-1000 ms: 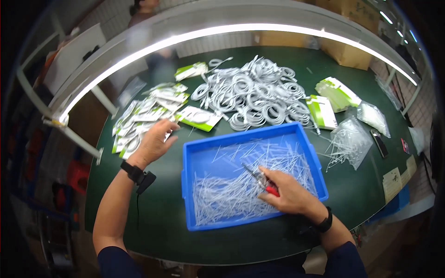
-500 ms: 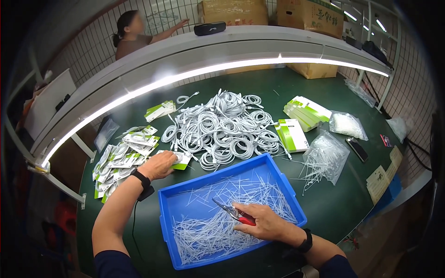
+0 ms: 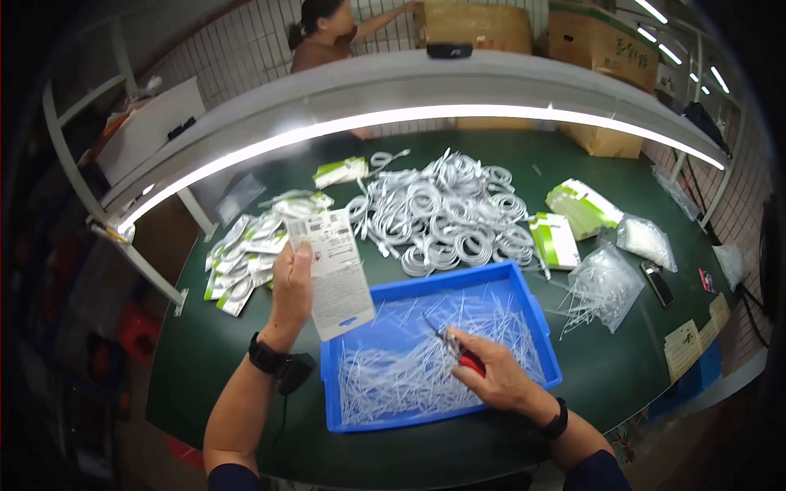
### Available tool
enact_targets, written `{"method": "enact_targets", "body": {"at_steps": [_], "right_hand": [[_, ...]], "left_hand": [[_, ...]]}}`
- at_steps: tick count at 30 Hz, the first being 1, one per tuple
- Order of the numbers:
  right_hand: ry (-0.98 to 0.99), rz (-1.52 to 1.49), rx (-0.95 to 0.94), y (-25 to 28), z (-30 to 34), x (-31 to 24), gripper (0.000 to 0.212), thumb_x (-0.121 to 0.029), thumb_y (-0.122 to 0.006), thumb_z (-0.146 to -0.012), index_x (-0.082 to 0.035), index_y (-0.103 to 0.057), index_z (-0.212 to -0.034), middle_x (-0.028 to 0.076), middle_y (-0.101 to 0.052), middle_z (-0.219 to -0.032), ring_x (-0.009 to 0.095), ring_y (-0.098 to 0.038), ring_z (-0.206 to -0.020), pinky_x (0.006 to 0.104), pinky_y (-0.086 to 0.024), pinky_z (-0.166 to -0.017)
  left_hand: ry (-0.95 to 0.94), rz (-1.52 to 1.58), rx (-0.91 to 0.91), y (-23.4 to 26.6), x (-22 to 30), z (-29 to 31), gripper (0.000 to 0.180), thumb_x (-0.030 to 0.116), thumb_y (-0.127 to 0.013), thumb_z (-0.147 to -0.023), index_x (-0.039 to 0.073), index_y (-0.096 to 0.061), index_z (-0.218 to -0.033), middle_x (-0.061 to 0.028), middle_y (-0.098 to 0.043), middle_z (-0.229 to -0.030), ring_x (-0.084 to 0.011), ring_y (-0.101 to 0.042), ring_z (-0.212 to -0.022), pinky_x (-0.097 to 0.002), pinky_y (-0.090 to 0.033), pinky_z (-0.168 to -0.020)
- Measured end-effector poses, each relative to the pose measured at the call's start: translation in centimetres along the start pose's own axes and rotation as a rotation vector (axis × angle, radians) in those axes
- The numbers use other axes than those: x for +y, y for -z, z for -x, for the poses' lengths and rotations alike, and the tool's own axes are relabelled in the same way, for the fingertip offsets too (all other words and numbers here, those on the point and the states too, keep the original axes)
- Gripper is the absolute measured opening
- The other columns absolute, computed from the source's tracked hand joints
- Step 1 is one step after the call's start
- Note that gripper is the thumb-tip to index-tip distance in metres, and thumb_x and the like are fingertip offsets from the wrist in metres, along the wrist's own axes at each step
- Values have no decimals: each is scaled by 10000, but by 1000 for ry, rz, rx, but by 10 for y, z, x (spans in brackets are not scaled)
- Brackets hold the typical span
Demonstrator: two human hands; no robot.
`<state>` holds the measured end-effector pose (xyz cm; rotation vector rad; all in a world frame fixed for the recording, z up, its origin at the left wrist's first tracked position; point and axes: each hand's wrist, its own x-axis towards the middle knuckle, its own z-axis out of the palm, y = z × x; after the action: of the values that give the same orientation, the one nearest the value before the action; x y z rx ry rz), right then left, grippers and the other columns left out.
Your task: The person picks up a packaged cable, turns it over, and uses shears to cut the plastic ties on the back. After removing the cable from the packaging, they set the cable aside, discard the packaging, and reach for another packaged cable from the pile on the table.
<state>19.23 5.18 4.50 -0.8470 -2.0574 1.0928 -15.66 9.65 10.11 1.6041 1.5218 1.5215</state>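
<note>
My left hand (image 3: pixel 292 288) is raised beside the tray's far left corner, closed on a cardboard packaging card (image 3: pixel 339 282). The card's printed white back faces me, and its hang hole points down. Over the blue tray (image 3: pixel 331 389), my right hand (image 3: pixel 501 375) is wrapped round a pair of red-handled cutting pliers (image 3: pixel 469 361), jaws pointing up and left. Thin clear plastic ties (image 3: pixel 401 393) cover much of the tray's bottom. Left of the card lies a heap of carded cables (image 3: pixel 260 245). A large pile of coiled white cables (image 3: pixel 442 209) stands behind the tray.
Stacks of green-and-white cards (image 3: pixel 557 245) lie at the right, by a bag of ties (image 3: pixel 610 282) and a phone (image 3: pixel 657 284). A lamp bar (image 3: pixel 426 114) spans the table's back. Beyond it, a person (image 3: pixel 323 37) stands near cardboard boxes (image 3: pixel 602 49).
My left hand has lifted a card from the edge of the carded heap and turned its back toward me. The right hand still holds the pliers over the tray. The view has shifted.
</note>
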Motion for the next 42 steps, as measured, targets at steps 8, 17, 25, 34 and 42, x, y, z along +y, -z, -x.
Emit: {"method": "enact_targets", "body": {"at_steps": [8, 17, 25, 34, 42], "right_hand": [[2, 131, 6, -13, -4, -17, 684, -115, -751, -839, -18, -519, -1475, 156, -632, -1029, 259, -622, -873, 355, -514, -831], [99, 375, 40, -29, -2, -10, 750, -79, -816, -768, -32, -539, -1463, 116, -609, -950, 224, -605, -836, 336, -520, -727], [137, 486, 46, -41, -2, -2, 758, -151, -853, -769, -58, -552, -1458, 121, -602, -961, 258, -598, -841, 380, -521, -709], [168, 600, 5, -43, 8, 1, 739, -184, -865, -775, -64, -571, -1442, 113, -591, -921, 257, -591, -800, 385, -510, -658], [48, 528, -18, -53, 20, 10, 746, -64, -851, -745, -71, -580, -1440, 84, -596, -829, 204, -536, -664, 342, -464, -589]], "left_hand": [[447, 782, 85, -45, 23, 96, 376, 300, -427, -1100, -18, -583, -1227, -121, -716, -1073, -170, -713, -899, -284, -574, -784], [343, 625, -99, -54, 6, 128, 406, 305, -419, -1108, -33, -563, -1280, -127, -718, -1102, -143, -708, -933, -272, -572, -803], [393, 677, -202, -59, -7, 139, 408, 301, -412, -1111, -34, -568, -1283, -124, -718, -1098, -128, -696, -932, -256, -562, -816], [423, 677, -224, -67, -10, 151, 376, 267, -394, -1108, -31, -582, -1241, -111, -719, -1060, -120, -689, -911, -259, -561, -816], [486, 621, -248, -75, -25, 155, 352, 233, -387, -1090, -29, -590, -1207, -103, -715, -1024, -124, -685, -867, -268, -559, -789]]}}
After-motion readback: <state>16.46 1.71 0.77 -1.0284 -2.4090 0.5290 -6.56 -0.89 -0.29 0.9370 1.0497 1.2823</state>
